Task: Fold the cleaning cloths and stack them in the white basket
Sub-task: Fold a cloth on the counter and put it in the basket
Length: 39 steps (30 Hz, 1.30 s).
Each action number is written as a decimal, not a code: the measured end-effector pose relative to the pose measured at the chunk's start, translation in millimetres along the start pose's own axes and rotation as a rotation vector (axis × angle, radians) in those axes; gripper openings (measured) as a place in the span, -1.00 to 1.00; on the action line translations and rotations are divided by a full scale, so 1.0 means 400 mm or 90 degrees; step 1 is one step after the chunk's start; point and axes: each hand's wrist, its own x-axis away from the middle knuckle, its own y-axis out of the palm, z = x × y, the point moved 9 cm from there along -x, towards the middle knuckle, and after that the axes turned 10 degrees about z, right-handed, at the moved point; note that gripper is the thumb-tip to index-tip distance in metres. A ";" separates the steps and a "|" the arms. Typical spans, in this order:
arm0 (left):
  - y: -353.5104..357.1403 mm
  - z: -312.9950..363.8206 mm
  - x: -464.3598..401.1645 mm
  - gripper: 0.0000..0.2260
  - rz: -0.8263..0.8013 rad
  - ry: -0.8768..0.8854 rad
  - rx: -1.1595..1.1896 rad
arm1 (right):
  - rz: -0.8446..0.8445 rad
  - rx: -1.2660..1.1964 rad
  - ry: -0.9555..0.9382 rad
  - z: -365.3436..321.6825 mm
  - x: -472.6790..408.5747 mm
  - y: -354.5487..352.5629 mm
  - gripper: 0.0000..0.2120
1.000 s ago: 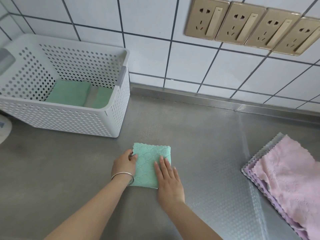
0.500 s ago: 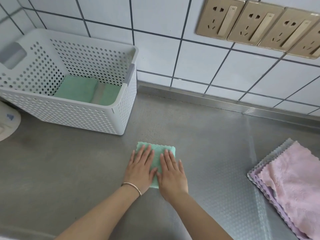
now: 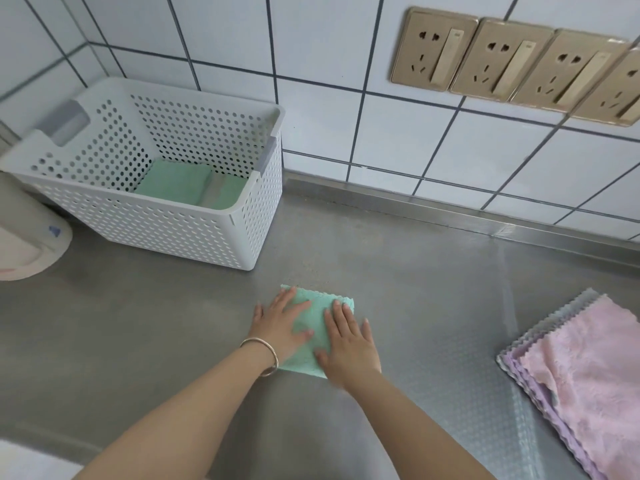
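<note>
A small folded green cloth (image 3: 317, 323) lies on the steel counter in front of me. My left hand (image 3: 280, 323), with a bangle on the wrist, lies flat on the cloth's left half, fingers spread. Flat on the right half rests my right hand (image 3: 349, 341), fingers straight. The white perforated basket (image 3: 166, 223) stands at the back left against the tiled wall, with folded green cloths (image 3: 187, 185) lying in its bottom. A pile of unfolded pink and lilac cloths (image 3: 585, 372) sits at the right edge.
A round white appliance (image 3: 27, 237) stands left of the basket. Gold wall sockets (image 3: 512, 64) line the tiled wall above the counter. Bare steel counter (image 3: 433, 289) stretches between the green cloth and the pink pile.
Both hands went from gripping and smoothing the folded green cloth to lying flat on it, and have now spread slightly apart toward its edges. The camera has shifted a little.
</note>
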 end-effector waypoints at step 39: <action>-1.002 -0.244 -0.182 -0.86 0.384 0.193 0.319 | 0.483 -0.554 0.238 -0.393 -0.255 -0.819 -0.33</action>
